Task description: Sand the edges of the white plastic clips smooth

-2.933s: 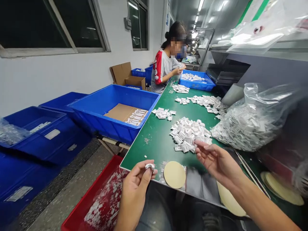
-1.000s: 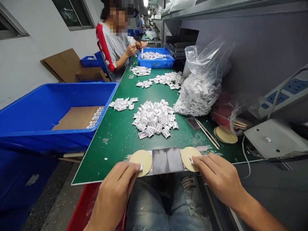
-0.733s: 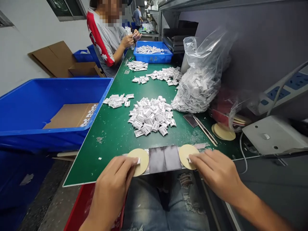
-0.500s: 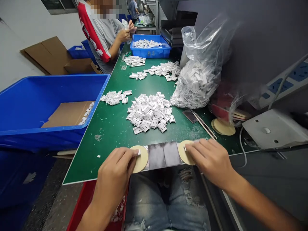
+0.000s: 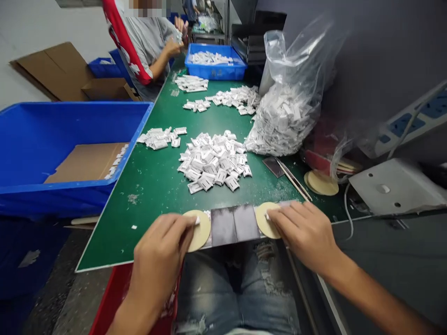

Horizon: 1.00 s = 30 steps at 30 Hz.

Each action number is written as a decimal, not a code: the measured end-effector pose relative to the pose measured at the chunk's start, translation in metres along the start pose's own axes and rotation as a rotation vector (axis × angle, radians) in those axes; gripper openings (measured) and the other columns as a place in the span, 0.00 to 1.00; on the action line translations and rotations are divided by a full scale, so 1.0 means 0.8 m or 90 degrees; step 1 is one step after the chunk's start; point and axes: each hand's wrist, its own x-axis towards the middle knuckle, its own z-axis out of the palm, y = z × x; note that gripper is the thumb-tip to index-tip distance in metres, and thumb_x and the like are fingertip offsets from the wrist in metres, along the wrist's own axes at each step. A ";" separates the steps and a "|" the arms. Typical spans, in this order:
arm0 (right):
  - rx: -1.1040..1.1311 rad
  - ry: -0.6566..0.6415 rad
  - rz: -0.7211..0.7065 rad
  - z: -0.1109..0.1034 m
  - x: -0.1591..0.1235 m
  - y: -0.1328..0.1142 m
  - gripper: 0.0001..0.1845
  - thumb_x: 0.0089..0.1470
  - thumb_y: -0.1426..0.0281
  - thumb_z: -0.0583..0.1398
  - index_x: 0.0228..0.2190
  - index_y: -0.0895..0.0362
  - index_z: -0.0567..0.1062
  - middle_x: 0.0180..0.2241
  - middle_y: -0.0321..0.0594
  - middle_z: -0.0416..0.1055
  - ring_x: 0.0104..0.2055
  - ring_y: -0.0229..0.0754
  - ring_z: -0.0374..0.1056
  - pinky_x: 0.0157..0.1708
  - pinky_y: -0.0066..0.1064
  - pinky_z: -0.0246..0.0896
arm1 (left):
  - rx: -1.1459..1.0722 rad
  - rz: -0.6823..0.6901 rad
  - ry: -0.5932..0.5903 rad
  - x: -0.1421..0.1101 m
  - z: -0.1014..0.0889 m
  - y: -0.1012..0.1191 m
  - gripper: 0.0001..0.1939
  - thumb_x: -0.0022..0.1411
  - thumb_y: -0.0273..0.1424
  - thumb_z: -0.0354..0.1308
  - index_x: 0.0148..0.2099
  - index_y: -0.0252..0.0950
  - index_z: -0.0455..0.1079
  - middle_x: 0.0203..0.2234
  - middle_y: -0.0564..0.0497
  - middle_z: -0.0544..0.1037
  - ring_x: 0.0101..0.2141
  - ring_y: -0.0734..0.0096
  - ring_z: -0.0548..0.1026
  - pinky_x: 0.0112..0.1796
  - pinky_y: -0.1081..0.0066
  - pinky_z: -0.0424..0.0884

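Green workbench (image 5: 104,237) with white packets (image 5: 213,160); left hand (image 5: 159,251), right hand (image 5: 303,232), fingers (image 5: 179,224) pinching white bits (image 5: 197,220) on tan discs (image 5: 199,231)

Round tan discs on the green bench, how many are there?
3: a disc under the left hand, a disc under the right hand, and a disc beside the plastic bag. More may be hidden behind that bag.

White wall (image 5: 21,28), probably concrete floor (image 5: 78,298), green-topped workbench (image 5: 115,223)

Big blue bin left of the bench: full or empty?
Nearly empty: the blue bin holds just a cardboard sheet with a few white pieces.
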 end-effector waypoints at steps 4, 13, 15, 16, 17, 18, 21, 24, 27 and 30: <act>0.001 0.004 -0.009 0.002 0.002 -0.001 0.10 0.62 0.79 0.57 0.40 0.59 0.77 0.31 0.44 0.77 0.33 0.45 0.63 0.32 0.39 0.48 | -0.010 0.021 -0.025 0.001 -0.001 0.001 0.05 0.69 0.29 0.55 0.46 0.39 0.71 0.37 0.50 0.76 0.39 0.66 0.74 0.41 0.68 0.67; -0.005 0.056 -0.010 0.005 0.010 0.000 0.08 0.62 0.79 0.58 0.38 0.62 0.77 0.30 0.43 0.76 0.32 0.43 0.63 0.32 0.38 0.48 | 0.000 0.057 0.002 0.004 0.001 0.004 0.06 0.67 0.23 0.58 0.46 0.35 0.70 0.37 0.49 0.76 0.39 0.67 0.73 0.42 0.69 0.67; -0.008 0.064 -0.002 0.006 0.010 0.000 0.07 0.62 0.78 0.59 0.36 0.61 0.78 0.27 0.42 0.74 0.30 0.42 0.61 0.31 0.38 0.46 | 0.005 0.056 0.019 0.005 0.002 0.004 0.06 0.66 0.23 0.58 0.45 0.35 0.70 0.36 0.49 0.76 0.38 0.67 0.73 0.41 0.69 0.67; -0.016 0.066 0.000 0.006 0.010 0.000 0.07 0.62 0.77 0.59 0.34 0.61 0.78 0.25 0.40 0.72 0.29 0.42 0.59 0.30 0.38 0.45 | 0.014 0.050 0.023 0.005 0.002 0.004 0.04 0.67 0.23 0.58 0.43 0.35 0.71 0.35 0.49 0.75 0.37 0.67 0.73 0.40 0.69 0.67; -0.021 0.067 0.003 0.006 0.011 0.000 0.08 0.62 0.77 0.59 0.33 0.60 0.78 0.23 0.39 0.71 0.28 0.41 0.58 0.30 0.38 0.44 | 0.025 0.045 0.024 0.005 0.003 0.003 0.03 0.67 0.24 0.58 0.42 0.36 0.71 0.34 0.49 0.75 0.37 0.67 0.72 0.39 0.69 0.67; -0.021 0.068 0.004 0.007 0.011 0.000 0.08 0.62 0.77 0.59 0.33 0.61 0.78 0.23 0.40 0.71 0.28 0.42 0.59 0.30 0.38 0.45 | 0.030 0.050 0.022 0.005 0.003 0.002 0.03 0.67 0.24 0.58 0.42 0.36 0.71 0.34 0.49 0.75 0.37 0.67 0.72 0.39 0.69 0.67; 0.016 0.071 0.014 0.008 0.013 0.000 0.09 0.62 0.79 0.57 0.37 0.62 0.78 0.28 0.43 0.75 0.31 0.43 0.61 0.31 0.38 0.47 | 0.020 0.087 0.009 0.005 0.006 -0.003 0.06 0.67 0.24 0.58 0.46 0.35 0.71 0.37 0.48 0.76 0.40 0.67 0.73 0.43 0.70 0.67; -0.003 0.075 0.017 0.009 0.012 0.000 0.09 0.62 0.79 0.57 0.34 0.62 0.78 0.26 0.43 0.75 0.29 0.42 0.62 0.29 0.38 0.46 | 0.032 0.066 0.026 0.004 0.006 -0.007 0.05 0.67 0.25 0.57 0.44 0.36 0.72 0.37 0.48 0.76 0.39 0.67 0.74 0.42 0.70 0.68; 0.005 0.077 -0.017 -0.005 -0.009 -0.011 0.11 0.61 0.81 0.55 0.37 0.64 0.79 0.28 0.45 0.77 0.30 0.45 0.66 0.32 0.40 0.51 | 0.013 0.069 0.016 -0.012 -0.006 -0.010 0.05 0.68 0.27 0.57 0.44 0.37 0.73 0.37 0.48 0.78 0.39 0.67 0.76 0.42 0.71 0.69; 0.108 0.034 -0.051 -0.030 -0.044 -0.030 0.18 0.67 0.75 0.49 0.44 0.62 0.78 0.36 0.46 0.80 0.36 0.48 0.71 0.40 0.42 0.59 | -0.131 0.134 -0.052 -0.038 -0.028 -0.011 0.07 0.66 0.29 0.59 0.46 0.40 0.73 0.36 0.51 0.79 0.38 0.70 0.78 0.42 0.77 0.73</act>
